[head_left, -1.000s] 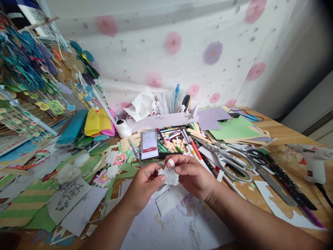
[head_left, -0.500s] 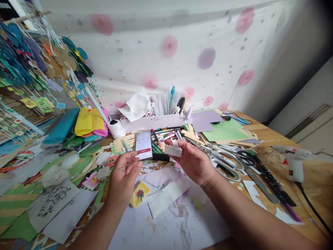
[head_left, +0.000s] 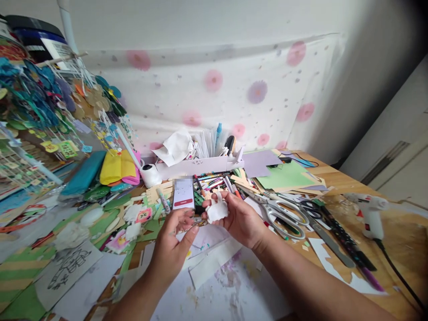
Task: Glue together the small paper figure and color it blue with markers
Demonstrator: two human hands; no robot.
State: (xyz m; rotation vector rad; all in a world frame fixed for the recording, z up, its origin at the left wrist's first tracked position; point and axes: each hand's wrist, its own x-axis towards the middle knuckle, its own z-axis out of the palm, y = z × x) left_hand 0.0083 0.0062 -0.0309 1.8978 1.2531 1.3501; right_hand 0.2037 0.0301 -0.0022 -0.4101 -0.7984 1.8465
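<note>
My right hand (head_left: pixel 239 218) pinches a small crumpled white paper piece (head_left: pixel 216 210) above the middle of the craft table. My left hand (head_left: pixel 175 236) hovers just left of it, fingers loosely curled, thumb and fingertips close to the paper's lower edge; I cannot see anything in it. A phone (head_left: pixel 183 195) with a lit screen lies flat just behind both hands. Under the hands lie a white paper strip (head_left: pixel 214 263) and a stained white sheet (head_left: pixel 230 290).
Large scissors (head_left: pixel 284 213) and a black ruler (head_left: pixel 337 234) lie to the right, a white glue gun (head_left: pixel 369 214) further right. A white pen box (head_left: pixel 200 166) stands behind, with markers in front. Coloured paper cutouts hang on a rack (head_left: pixel 40 102) at the left.
The hands parted half a second ago, the right one lifting the white paper away; now both have come back together and lower. The camera has tilted up a little.
</note>
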